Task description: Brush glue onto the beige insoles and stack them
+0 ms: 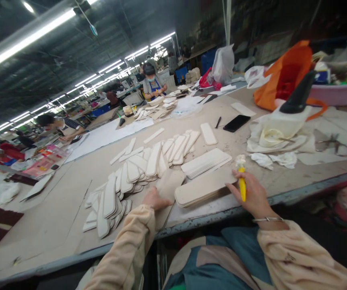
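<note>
My right hand [253, 195] is closed around a yellow-handled brush [242, 187], its pale, clotted tip pointing up and away. The fingertips of that hand touch the right end of a stack of long, round-ended beige strips [205, 187]. My left hand [155, 199] is at the lower left edge of a blurred beige piece [170, 183], which it appears to grip; some fingers are hidden. Just behind the stack lies a second pile of strips [206, 162]. Left of it spreads a big fanned heap of similar strips [131, 173].
A black phone [236, 123] lies beyond the strips. To the right are a white plastic container [285, 121] with a dark top, scissors [335, 145], crumpled white cloth [274, 160] and an orange bag [285, 76]. A co-worker [153, 84] is across the table [61, 213].
</note>
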{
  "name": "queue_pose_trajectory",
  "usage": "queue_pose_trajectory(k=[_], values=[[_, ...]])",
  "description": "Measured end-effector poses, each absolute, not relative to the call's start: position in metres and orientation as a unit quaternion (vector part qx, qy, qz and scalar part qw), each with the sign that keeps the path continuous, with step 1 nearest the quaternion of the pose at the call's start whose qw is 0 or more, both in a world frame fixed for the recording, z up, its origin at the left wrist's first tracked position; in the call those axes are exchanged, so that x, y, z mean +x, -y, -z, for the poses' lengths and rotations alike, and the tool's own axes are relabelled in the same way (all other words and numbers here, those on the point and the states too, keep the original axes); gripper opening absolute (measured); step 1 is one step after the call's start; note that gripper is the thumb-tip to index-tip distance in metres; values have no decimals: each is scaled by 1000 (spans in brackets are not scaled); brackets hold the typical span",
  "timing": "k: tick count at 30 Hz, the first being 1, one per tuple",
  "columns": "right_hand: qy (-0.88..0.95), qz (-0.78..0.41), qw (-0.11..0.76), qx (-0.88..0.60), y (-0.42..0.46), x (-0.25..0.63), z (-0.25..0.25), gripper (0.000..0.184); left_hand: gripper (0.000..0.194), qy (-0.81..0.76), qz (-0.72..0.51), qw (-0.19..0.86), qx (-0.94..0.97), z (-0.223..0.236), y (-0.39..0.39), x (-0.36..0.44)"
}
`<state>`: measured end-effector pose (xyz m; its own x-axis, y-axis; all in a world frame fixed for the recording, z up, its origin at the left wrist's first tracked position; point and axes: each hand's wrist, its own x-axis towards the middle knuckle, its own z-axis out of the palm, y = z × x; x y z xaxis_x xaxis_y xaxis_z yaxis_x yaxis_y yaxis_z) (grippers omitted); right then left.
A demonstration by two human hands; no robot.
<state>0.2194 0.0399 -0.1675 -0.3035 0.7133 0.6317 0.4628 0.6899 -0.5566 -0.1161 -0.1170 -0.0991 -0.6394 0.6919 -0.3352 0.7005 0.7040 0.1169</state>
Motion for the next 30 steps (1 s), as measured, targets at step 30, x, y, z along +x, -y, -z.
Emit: queue_pose_trajectory(k=[30], values=[[746, -184, 466, -438, -28, 249, 157, 37, 83, -868, -23, 129, 479, 113, 154, -61]])
